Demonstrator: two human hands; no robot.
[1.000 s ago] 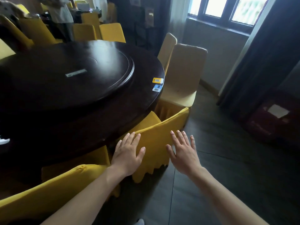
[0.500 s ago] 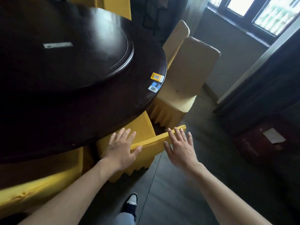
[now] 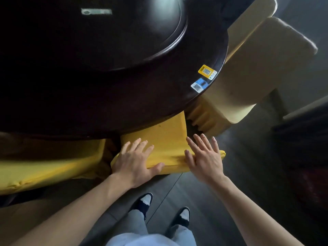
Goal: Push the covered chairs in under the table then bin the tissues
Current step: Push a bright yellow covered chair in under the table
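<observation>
Both hands were flat and spread on the top rail of the yellow-covered chair: the left hand on the rail's left half with its thumb along the near face, the right hand on the right half, fingers reaching past the rail toward the seat. Neither hand was closed around anything; the contact was a palm press, not a clasp. The chair stood directly ahead of the person, between the hands and the round dark table, with its back rail running left to right across the line of push. The front of its seat already lay under the table edge, while the rail stood clear of that edge, so the chair appeared only part-way in. Both hands were about equally near, and an even push straight forward appeared to be what remained. A second yellow-covered chair stood just beside it on the left, and a cream-covered chair on the right, its seat also partly under the table. Two stickers lay near the table edge. No tissues or bin were in view.
</observation>
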